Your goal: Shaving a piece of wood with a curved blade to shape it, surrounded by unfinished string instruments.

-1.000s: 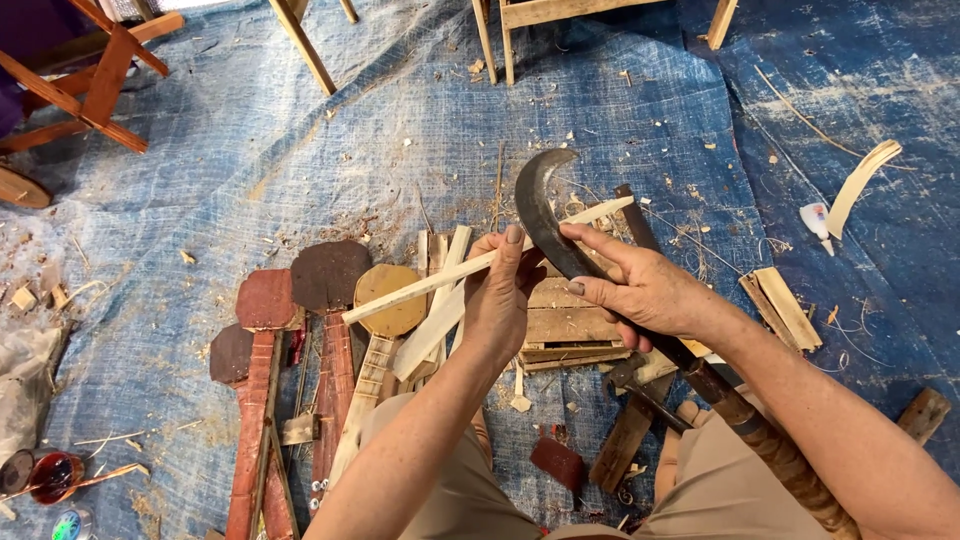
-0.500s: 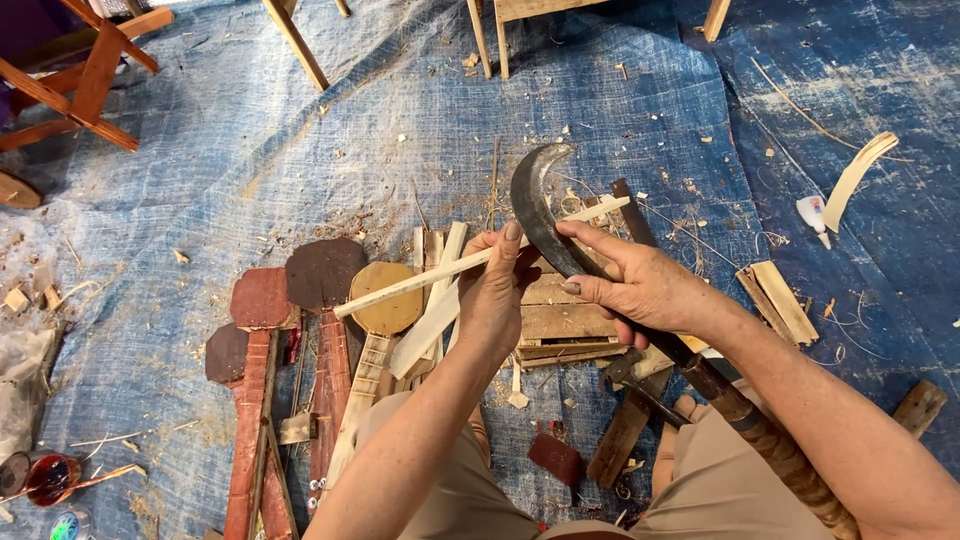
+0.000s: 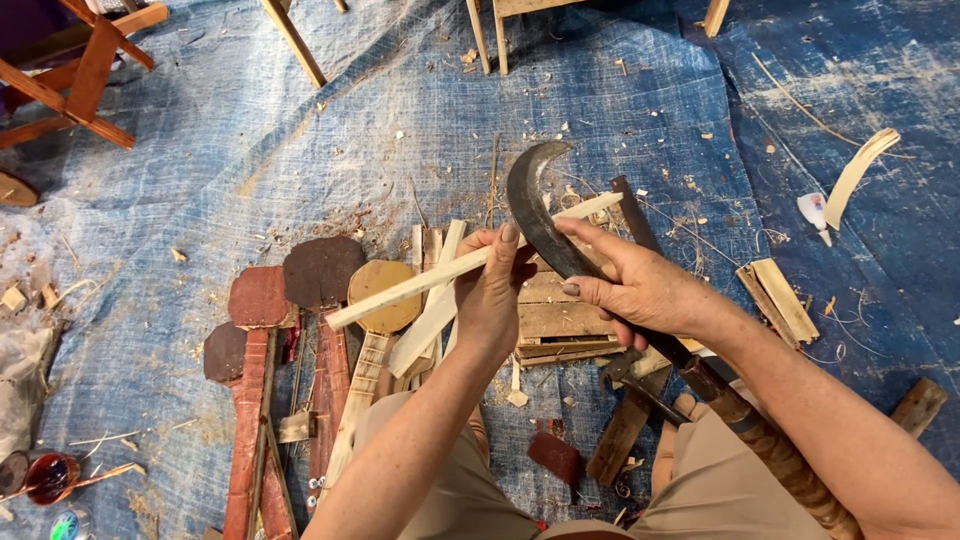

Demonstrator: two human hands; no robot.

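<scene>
Head view: left hand [image 3: 492,300] on wooden stick [image 3: 470,262], right hand [image 3: 640,290] on curved blade [image 3: 535,205]

We are losing the long curved dark metal blade [image 3: 545,215] under our right hand [image 3: 640,290]; its wrapped handle [image 3: 790,470] is running off the bottom edge, and our left hand [image 3: 495,290] is hiding the pale wooden stick's [image 3: 420,285] middle.

Pale, cream-coloured wooden stick [image 3: 440,275]; dark grey, rust-mottled curved blade [image 3: 535,215] with a brown spiral-wrapped handle [image 3: 775,460]. Blue woven tarpaulin [image 3: 250,160], whitened with sawdust. Instrument-shaped blanks: reddish-brown [image 3: 255,340], dark brown [image 3: 322,272] and tan [image 3: 380,290]. White glue bottle [image 3: 815,213]. Beige shorts [image 3: 715,490].
</scene>
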